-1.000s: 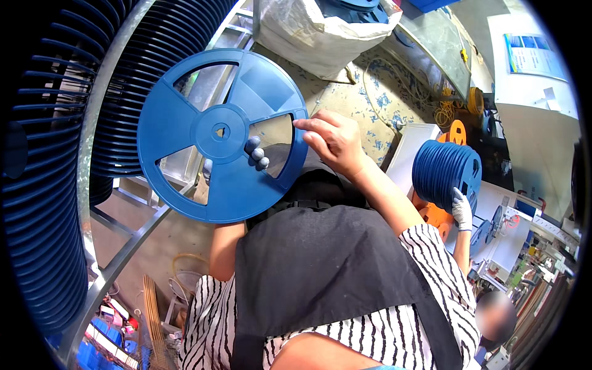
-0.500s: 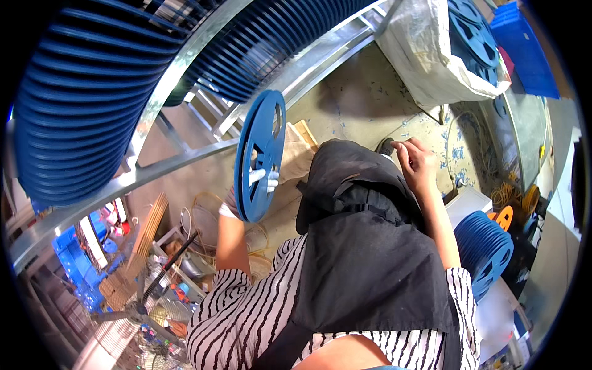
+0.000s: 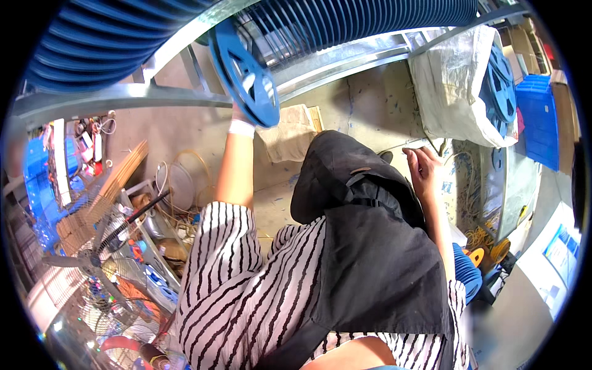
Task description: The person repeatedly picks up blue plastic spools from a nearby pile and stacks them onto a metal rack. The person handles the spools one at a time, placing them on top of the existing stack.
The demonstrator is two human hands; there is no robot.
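Left hand [image 3: 248, 84]: gloved fingers grasp the blue reel [image 3: 264, 115] through its cutouts;
Right hand [image 3: 425, 174]: bare fingers loosely curled, nothing visible in them;
Metal rail [image 3: 185, 95]: may knock the reel's rim, should the one-handed grip twist;
Blue reel: far left, beside the rail; tilted, two-flanged, smooth, with window-like openings.

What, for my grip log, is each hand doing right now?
Left hand: closed on a blue flanged reel, fingers showing through an opening.
Right hand: loosely open, fingers partly curled, nothing visible in it.
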